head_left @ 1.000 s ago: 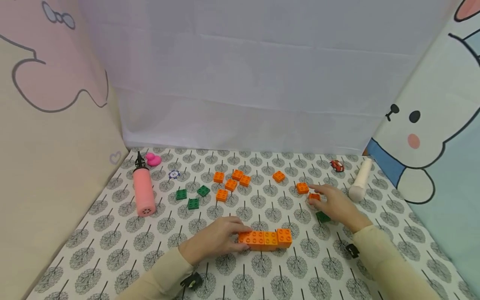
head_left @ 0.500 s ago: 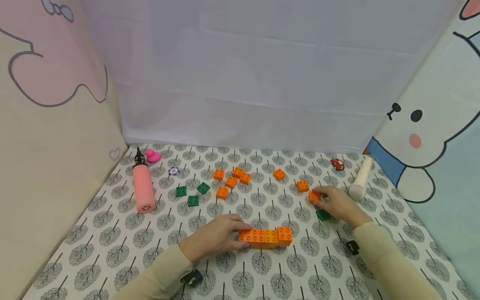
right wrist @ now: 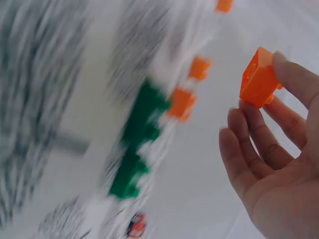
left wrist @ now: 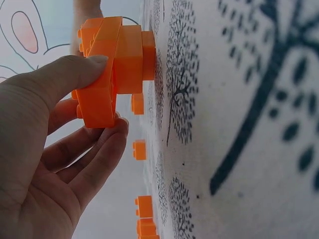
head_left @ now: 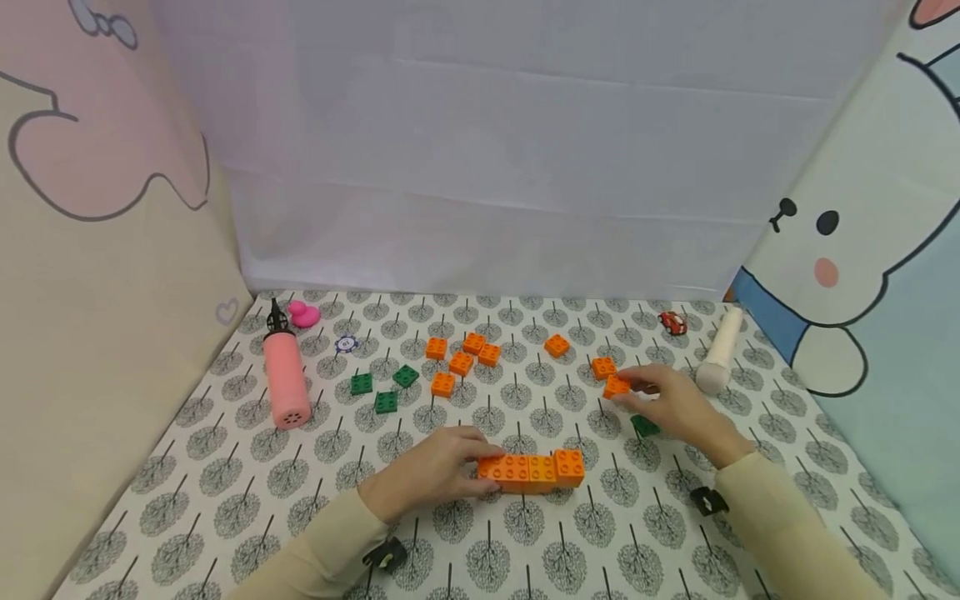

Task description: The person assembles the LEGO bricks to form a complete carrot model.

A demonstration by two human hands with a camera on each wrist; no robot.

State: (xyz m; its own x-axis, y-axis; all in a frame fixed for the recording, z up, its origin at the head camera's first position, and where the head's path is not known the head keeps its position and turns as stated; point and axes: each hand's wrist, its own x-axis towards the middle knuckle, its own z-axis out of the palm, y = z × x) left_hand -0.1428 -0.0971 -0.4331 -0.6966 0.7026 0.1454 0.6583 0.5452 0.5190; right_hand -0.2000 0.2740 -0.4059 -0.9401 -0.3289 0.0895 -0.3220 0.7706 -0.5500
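My left hand (head_left: 429,475) pinches the left end of a joined row of orange toy bricks (head_left: 542,472) near the front of the table. In the left wrist view the thumb presses the side of this brick row (left wrist: 124,55), and its stepped layers show. My right hand (head_left: 678,412) pinches a single orange brick (head_left: 617,386) between thumb and fingers. The right wrist view shows that orange brick (right wrist: 259,82) tilted and held off the cloth, its hollow underside partly visible. A green brick (head_left: 645,426) lies below the right hand, partly hidden by it. Another orange brick (head_left: 603,367) lies just behind.
Several loose orange bricks (head_left: 461,363) lie at mid-table, with green bricks (head_left: 386,402) to their left. A pink cylinder (head_left: 287,379), a pink duck (head_left: 303,314) and a blue-white chip (head_left: 347,344) are at left. A red toy car (head_left: 672,323) and a white cylinder (head_left: 720,350) are at right.
My right hand has taken hold of the orange brick and lifted it off the cloth, shifting slightly left with it. The left hand stays on the brick row.
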